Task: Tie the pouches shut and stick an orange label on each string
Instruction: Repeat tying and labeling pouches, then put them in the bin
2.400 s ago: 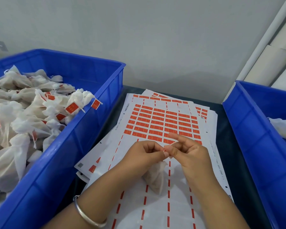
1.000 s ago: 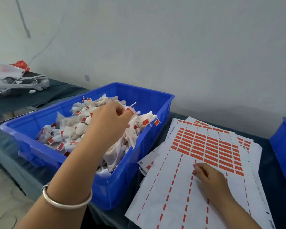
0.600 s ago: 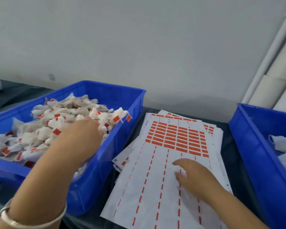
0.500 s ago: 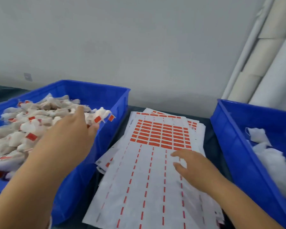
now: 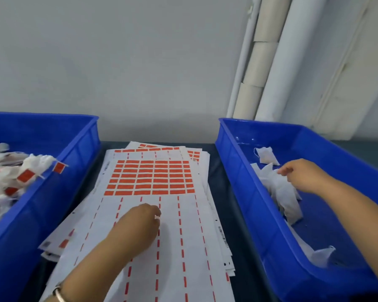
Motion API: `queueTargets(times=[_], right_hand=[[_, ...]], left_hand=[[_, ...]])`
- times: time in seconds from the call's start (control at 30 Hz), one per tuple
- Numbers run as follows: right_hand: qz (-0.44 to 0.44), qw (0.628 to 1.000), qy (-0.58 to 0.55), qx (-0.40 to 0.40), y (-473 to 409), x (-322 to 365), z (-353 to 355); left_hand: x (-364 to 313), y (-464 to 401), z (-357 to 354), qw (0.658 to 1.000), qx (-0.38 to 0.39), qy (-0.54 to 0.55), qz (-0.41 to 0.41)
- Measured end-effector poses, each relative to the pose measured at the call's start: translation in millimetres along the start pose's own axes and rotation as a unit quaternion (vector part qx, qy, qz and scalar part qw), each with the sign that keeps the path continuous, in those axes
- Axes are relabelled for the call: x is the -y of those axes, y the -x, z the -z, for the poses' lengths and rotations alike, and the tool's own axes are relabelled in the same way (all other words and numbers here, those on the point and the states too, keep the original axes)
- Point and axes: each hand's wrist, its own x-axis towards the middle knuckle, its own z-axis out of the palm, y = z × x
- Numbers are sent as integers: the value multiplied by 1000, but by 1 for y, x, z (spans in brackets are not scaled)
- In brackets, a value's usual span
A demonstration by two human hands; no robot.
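Observation:
My right hand [image 5: 301,175] is inside the right blue bin [image 5: 238,171], and its fingertips pinch the top of a white untied pouch [image 5: 279,188] in a small heap. Two more loose pouches lie in that bin, one further back [image 5: 264,154] and one at the near end [image 5: 321,256]. My left hand [image 5: 140,225] rests on the stack of label sheets [image 5: 207,247], with loosely curled fingers that hold nothing. Rows of orange labels [image 5: 153,179] fill the far half of the top sheet. The left blue bin [image 5: 83,136] holds several tied pouches with orange labels [image 5: 31,168].
The sheets lie on a dark tabletop [image 5: 218,171] between the two bins. A grey wall rises behind, with white pipes and rolls [image 5: 268,62] at the right. A metal bangle [image 5: 59,296] is on my left wrist.
My left hand left the left bin, where it dropped the labelled pouch, and came down onto the sheets. My right hand moved off the sheets into the right bin. The view swung right.

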Motion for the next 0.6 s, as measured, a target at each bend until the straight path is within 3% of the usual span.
queueTargets(times=[0.17, 0.3, 0.47, 0.6], right_hand=[[29, 997, 24, 62, -19, -17, -17], [113, 993, -18, -5, -28, -10, -29], [165, 981, 79, -70, -30, -4, -40], [143, 972, -56, -180, -23, 6, -21]], left_hand=[[11, -34, -35, 998, -38, -31, -50], [27, -50, -52, 993, -92, -49, -48], [28, -58, -59, 991, -112, -57, -47], [31, -58, -59, 991, -107, -62, -46]])
